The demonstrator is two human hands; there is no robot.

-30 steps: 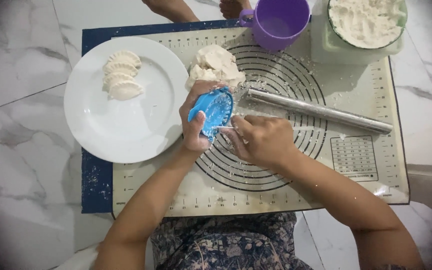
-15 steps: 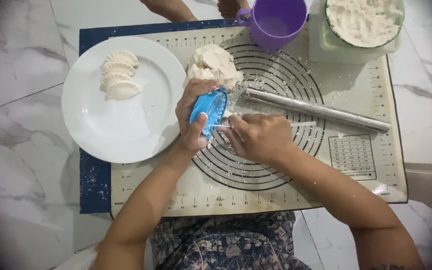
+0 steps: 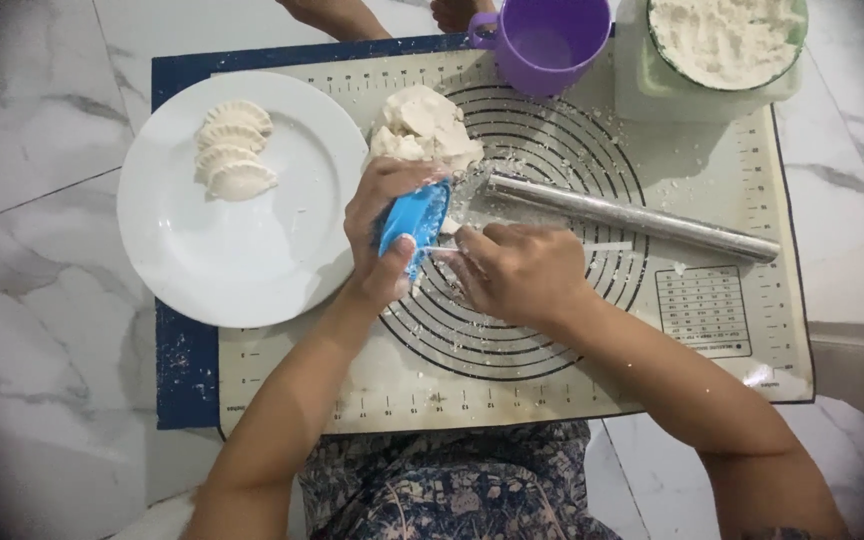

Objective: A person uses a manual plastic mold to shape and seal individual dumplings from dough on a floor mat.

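My left hand (image 3: pixel 382 235) grips a blue plastic dumpling press (image 3: pixel 414 218), folded nearly closed, over the left part of the baking mat (image 3: pixel 552 370). My right hand (image 3: pixel 517 270) sits beside it, fingertips at the press's right edge, pinching something small and pale that I cannot make out. A lump of white dough (image 3: pixel 422 125) lies just beyond the press. Several shaped dumplings (image 3: pixel 234 150) lie stacked at the upper left of a white plate (image 3: pixel 242 260).
A metal rolling pin (image 3: pixel 642 218) lies slanted on the mat right of my hands. A purple cup (image 3: pixel 547 40) and a bowl of flour (image 3: pixel 727 40) stand at the far edge. Another person's limbs (image 3: pixel 342 15) show at the top. Marble floor surrounds the mat.
The press has folded from open, showing its round inside, to nearly closed in my left hand. My right hand stays close at its edge.
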